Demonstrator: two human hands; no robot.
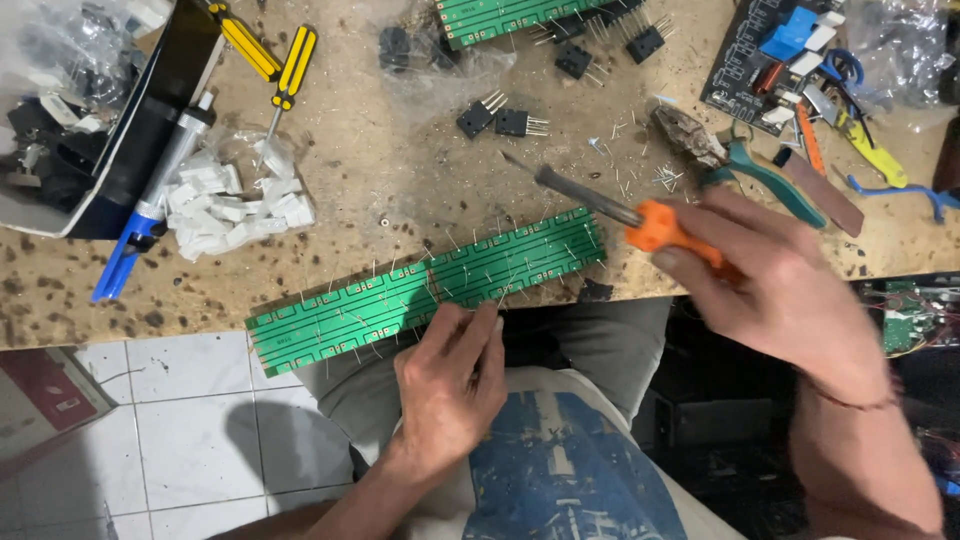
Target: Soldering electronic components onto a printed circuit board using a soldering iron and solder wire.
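Long green circuit board [430, 288] lies slanted along the workbench [400, 180] near edge, wire leads poking up; left hand [450, 385] at its six o'clock, fingertips pressing its edge; right hand [775, 285] at three o'clock, clenched around an orange-handled soldering iron [610, 210]; black transistors [500, 120] sit at twelve o'clock.
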